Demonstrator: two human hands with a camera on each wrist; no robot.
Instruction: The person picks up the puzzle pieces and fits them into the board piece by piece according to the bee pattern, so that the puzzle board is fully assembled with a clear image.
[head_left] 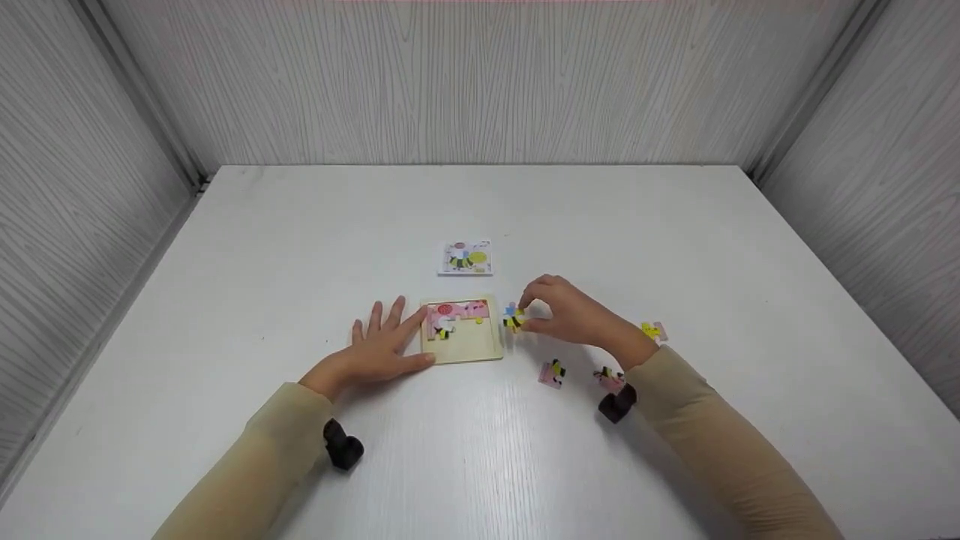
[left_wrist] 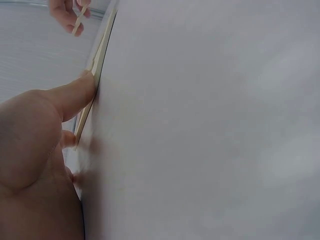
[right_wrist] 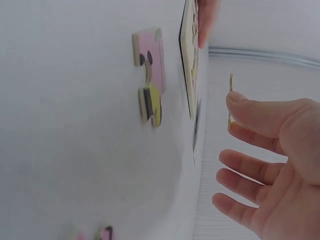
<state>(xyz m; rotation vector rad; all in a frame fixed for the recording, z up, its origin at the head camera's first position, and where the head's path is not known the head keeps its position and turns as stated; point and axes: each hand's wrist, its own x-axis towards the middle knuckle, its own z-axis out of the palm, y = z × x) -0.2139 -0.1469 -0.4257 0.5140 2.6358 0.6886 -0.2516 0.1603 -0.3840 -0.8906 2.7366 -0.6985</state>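
A square wooden puzzle tray point(head_left: 465, 355) lies on the table, with pink pieces along its top and left side and bare wood elsewhere. My left hand point(head_left: 382, 352) rests at the tray's left edge, fingers spread and thumb at the lower left corner. Just right of the tray, my right hand point(head_left: 566, 311) pinches a yellow, black and blue puzzle piece point(head_left: 513, 319) between thumb and forefinger. In the right wrist view that piece point(right_wrist: 230, 102) is held edge-on above the table, the other fingers loosely bent.
Loose puzzle pieces lie to the right: a pink and black-yellow one point(head_left: 553, 373), another point(head_left: 609, 379) by the right wrist, and a yellow one point(head_left: 654, 331) beyond the forearm. A bee picture card point(head_left: 466, 258) lies behind the tray. Pale walls point(head_left: 480, 82) stand around the table.
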